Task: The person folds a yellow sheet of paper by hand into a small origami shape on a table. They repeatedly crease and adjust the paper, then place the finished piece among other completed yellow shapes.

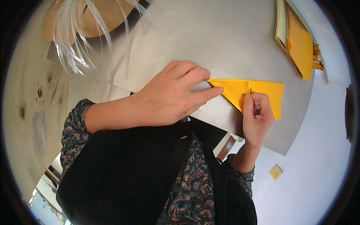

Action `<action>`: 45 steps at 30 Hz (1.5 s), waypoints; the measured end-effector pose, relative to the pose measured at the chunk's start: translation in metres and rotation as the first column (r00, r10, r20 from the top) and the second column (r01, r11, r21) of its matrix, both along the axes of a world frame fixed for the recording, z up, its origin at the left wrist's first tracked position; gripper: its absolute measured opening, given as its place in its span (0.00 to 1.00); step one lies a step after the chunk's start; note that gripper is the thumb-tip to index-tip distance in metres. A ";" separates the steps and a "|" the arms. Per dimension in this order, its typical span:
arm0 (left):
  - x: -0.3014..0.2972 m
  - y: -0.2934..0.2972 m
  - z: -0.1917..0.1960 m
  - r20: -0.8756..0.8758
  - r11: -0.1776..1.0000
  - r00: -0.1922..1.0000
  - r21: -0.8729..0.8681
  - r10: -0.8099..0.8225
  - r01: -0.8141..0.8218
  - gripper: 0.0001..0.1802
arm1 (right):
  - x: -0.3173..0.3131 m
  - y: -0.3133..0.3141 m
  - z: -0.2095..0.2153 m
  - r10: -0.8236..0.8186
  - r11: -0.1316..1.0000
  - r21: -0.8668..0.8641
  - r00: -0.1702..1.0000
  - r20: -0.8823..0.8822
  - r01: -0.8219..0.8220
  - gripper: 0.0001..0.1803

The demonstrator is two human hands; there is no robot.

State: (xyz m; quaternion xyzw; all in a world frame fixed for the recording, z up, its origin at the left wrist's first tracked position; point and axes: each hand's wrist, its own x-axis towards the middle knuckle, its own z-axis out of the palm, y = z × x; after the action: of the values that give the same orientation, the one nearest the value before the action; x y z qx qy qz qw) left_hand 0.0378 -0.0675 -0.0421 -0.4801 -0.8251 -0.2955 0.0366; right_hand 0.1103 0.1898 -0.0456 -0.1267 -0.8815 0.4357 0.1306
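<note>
Paper point(258, 93) — yellow, already folded to a triangle near the table's point(225, 33) edge — lay flat under left hand point(168, 95); right hand point(257, 112) pinched a crease, seemingly unfinished.

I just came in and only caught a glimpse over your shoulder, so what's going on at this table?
A person is working a folded sheet of yellow-orange paper on a grey metal tabletop. The left hand lies flat, its fingertips pressing the paper's pointed left end down. The right hand pinches a raised crease near the middle of the sheet. A stack of more yellow-orange sheets lies at the table's far right edge, and a tan straw hat with white ribbon strands sits at the far left.
</note>
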 end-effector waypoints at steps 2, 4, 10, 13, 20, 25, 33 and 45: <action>0.000 0.000 -0.001 -0.001 1.000 1.000 0.006 0.003 -0.003 0.23 | 0.000 0.000 -0.001 0.012 1.000 -0.008 1.000 -0.019 -0.012 0.06; 0.000 0.001 -0.001 -0.004 1.000 1.000 0.003 0.008 -0.008 0.22 | 0.000 0.000 -0.001 0.016 1.000 -0.003 1.000 -0.025 -0.017 0.06; 0.000 0.003 0.000 0.001 1.000 1.000 -0.001 0.016 -0.016 0.22 | 0.000 0.001 -0.001 0.016 1.000 0.007 1.000 -0.023 -0.016 0.07; 0.001 0.003 0.000 -0.012 1.000 1.000 -0.008 0.021 -0.021 0.22 | 0.000 0.000 -0.001 0.023 1.000 0.021 0.999 -0.028 -0.022 0.07; -0.001 0.005 0.000 -0.019 1.000 1.000 -0.015 0.023 -0.023 0.22 | -0.001 0.000 0.001 0.006 1.000 0.003 1.000 -0.005 -0.006 0.07; -0.001 0.004 0.004 0.008 0.999 1.000 -0.035 0.018 -0.018 0.23 | -0.003 0.000 0.001 0.011 0.999 0.039 1.000 -0.012 -0.011 0.06; 0.001 0.009 0.008 -0.004 0.996 1.000 -0.091 0.011 -0.011 0.24 | -0.002 -0.001 0.009 -0.041 0.997 0.067 0.997 0.058 0.037 0.08; 0.000 0.005 0.003 -0.032 0.997 0.999 -0.074 0.015 -0.017 0.24 | -0.004 -0.003 0.007 -0.031 0.989 0.146 0.998 0.049 0.024 0.08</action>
State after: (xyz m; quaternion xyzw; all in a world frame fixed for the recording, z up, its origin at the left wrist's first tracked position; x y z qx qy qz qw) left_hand 0.0383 -0.0625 -0.0395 -0.4791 -0.8388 -0.2565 0.0341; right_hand 0.1059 0.1864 -0.0387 -0.1402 -0.9121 0.3652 0.1229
